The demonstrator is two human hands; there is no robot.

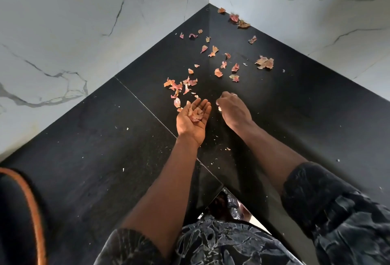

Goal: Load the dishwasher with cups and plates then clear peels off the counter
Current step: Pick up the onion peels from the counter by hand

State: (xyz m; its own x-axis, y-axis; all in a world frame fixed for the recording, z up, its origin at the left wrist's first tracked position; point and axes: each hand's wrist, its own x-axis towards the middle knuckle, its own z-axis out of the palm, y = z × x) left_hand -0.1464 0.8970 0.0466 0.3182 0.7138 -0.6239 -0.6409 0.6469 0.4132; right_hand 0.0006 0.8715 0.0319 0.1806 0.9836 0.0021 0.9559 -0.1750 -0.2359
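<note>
Several dry reddish-orange onion peels [217,65] lie scattered over the black corner counter [105,159], reaching back to the wall corner. My left hand [191,121] is turned palm up over the counter, its fingers relaxed, with a small heap of peels [196,114] lying in the palm. My right hand [233,109] hovers palm down just to the right of it, fingers curled, pinching a small pale bit at the fingertips. A loose cluster of peels [179,87] lies just beyond my left fingertips.
White marble walls [73,32] close the counter on the left and right, meeting at the far corner. A dark object with an orange rim [25,212] sits at the counter's near left. Tiny white crumbs dot the surface.
</note>
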